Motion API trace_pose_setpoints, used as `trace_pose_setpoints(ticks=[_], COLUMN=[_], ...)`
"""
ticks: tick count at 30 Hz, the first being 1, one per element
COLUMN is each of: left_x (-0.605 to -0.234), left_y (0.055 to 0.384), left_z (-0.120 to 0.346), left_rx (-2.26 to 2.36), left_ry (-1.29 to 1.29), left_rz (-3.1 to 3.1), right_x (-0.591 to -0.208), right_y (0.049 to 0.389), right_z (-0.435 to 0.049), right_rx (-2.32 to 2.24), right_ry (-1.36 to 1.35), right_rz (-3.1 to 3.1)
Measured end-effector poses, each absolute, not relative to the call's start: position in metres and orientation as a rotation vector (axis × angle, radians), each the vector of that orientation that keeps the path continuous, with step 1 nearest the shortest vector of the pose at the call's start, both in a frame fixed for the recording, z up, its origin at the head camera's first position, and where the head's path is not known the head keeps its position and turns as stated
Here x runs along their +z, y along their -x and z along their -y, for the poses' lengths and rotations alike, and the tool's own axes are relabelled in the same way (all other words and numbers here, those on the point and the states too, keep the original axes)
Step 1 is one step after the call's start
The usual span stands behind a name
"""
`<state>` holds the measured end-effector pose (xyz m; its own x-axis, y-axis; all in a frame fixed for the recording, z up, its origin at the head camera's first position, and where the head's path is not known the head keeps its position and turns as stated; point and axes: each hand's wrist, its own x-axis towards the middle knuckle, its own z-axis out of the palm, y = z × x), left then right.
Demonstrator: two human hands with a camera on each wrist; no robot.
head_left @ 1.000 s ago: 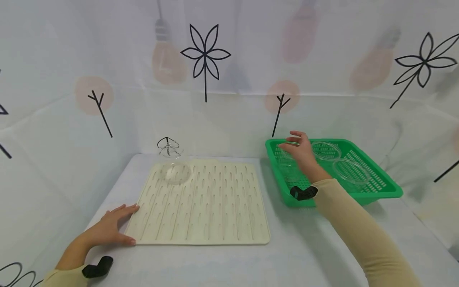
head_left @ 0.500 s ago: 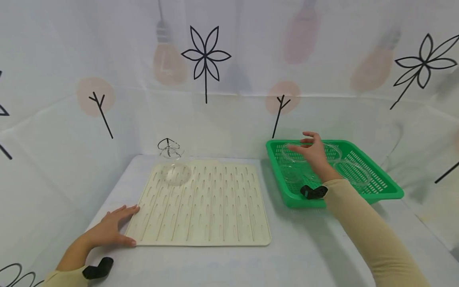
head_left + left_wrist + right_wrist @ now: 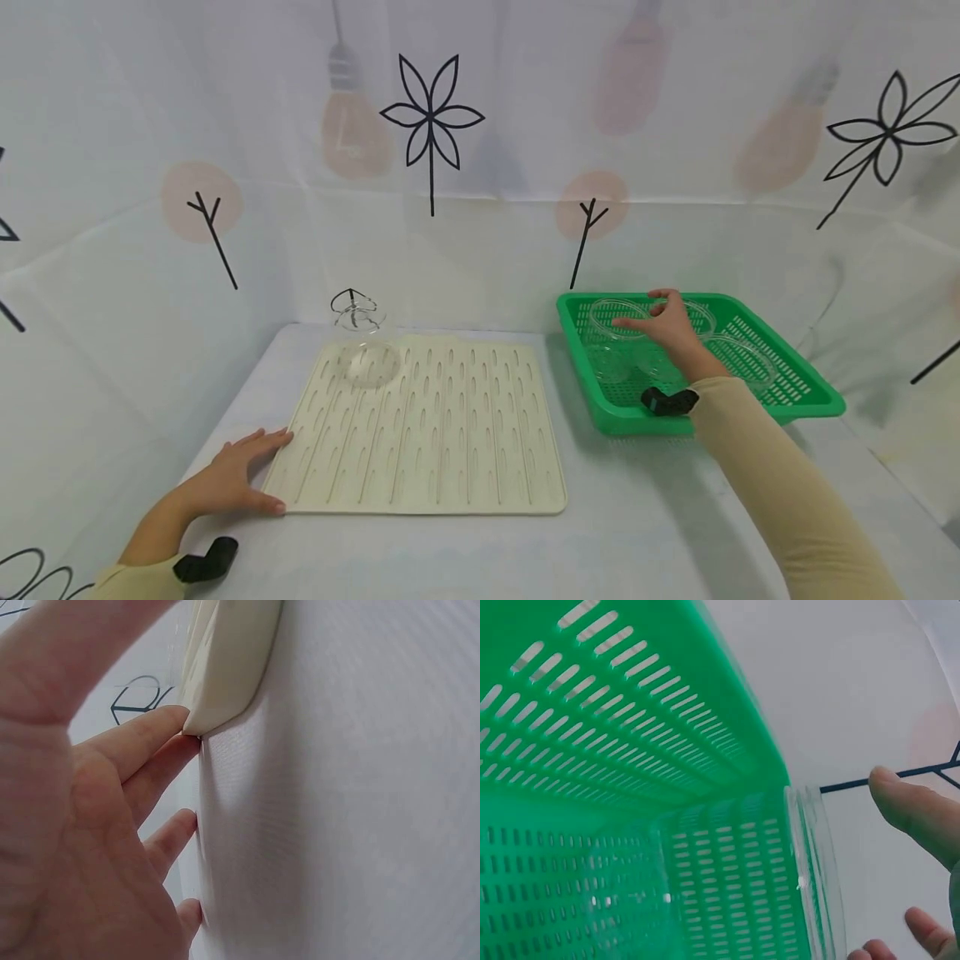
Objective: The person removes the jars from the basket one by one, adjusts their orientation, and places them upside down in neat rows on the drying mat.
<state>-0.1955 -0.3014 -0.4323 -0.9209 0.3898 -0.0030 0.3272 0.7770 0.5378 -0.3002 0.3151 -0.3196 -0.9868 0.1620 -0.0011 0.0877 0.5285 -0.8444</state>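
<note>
My right hand (image 3: 675,329) is over the green basket (image 3: 806,410), thumb and fingers spread above the clear round cups inside it. The thumb overlaps the left cup (image 3: 604,305), and the fingers reach to the rim of the back cup (image 3: 703,313). In the right wrist view, a clear double rim (image 3: 821,877) stands at the basket's edge, apart from the thumb (image 3: 911,806). My left hand (image 3: 228,479) lies spread at the left edge of a cream ridged mat (image 3: 450,433). In the left wrist view, its fingertips (image 3: 176,716) touch the mat's corner.
A clear round vessel (image 3: 371,367) stands at the mat's far left corner, faint against the backdrop. Another clear cup (image 3: 750,383) is at the right in the basket. A printed white curtain (image 3: 465,258) hangs behind the white-covered table (image 3: 450,554).
My right hand has moved right and slightly down, from the left cup toward the back one, leaving the left cup's rim uncovered. The left hand stays at the mat.
</note>
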Motion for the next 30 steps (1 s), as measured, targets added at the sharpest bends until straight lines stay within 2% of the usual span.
trace_pose_setpoints(ticks=[14,20,30], left_x=[-0.432,-0.43,-0.432], left_y=[0.194,0.193,0.193], left_z=[0.301,0.299,0.3], left_rx=[0.781,0.786,0.801], left_ry=[-0.596,-0.581,-0.575], left_rz=[-2.876,-2.871,-2.874], right_x=[-0.324,-0.326,-0.334], right_y=[0.303,0.306,0.315], right_z=[-0.326,-0.328,-0.331], right_rx=[1.374,1.446,1.57], right_ry=[0.127,0.032,0.029], right_rz=[2.981,3.014,3.008])
